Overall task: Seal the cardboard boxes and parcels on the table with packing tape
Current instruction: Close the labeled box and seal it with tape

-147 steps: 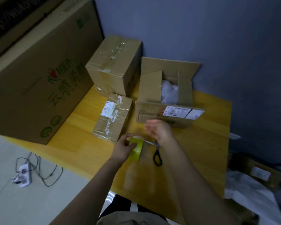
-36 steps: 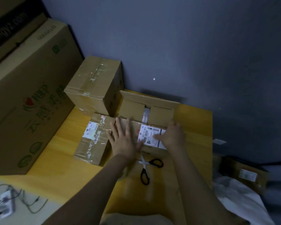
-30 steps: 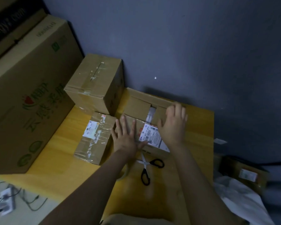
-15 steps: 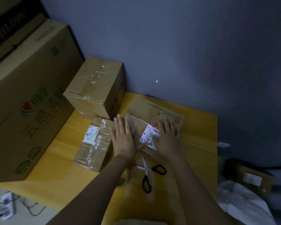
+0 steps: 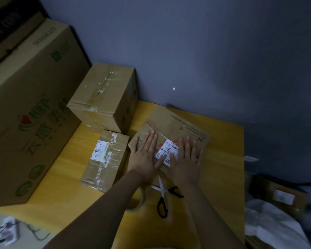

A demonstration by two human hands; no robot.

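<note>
A brown cardboard box (image 5: 180,126) with a white shipping label (image 5: 167,150) lies on the yellow table (image 5: 224,159), its top flaps folded down. My left hand (image 5: 144,155) presses flat on the near flap at its left side. My right hand (image 5: 187,159) presses flat on the flaps to the right of the label. A roll of packing tape (image 5: 138,203) lies on the table under my left forearm, partly hidden. Black-handled scissors (image 5: 162,196) lie just in front of the box between my arms.
A small taped parcel (image 5: 104,159) sits left of the box, and a taller taped box (image 5: 104,97) stands behind it by the wall. A very large printed carton (image 5: 25,114) fills the left. A power strip (image 5: 5,229) lies on the floor; a box (image 5: 284,196) and white plastic lie at right.
Earlier I held the tape roll beside the open box. Since then both hands have folded the box's flaps down; the far flap came down last and both palms now lie flat on top.
</note>
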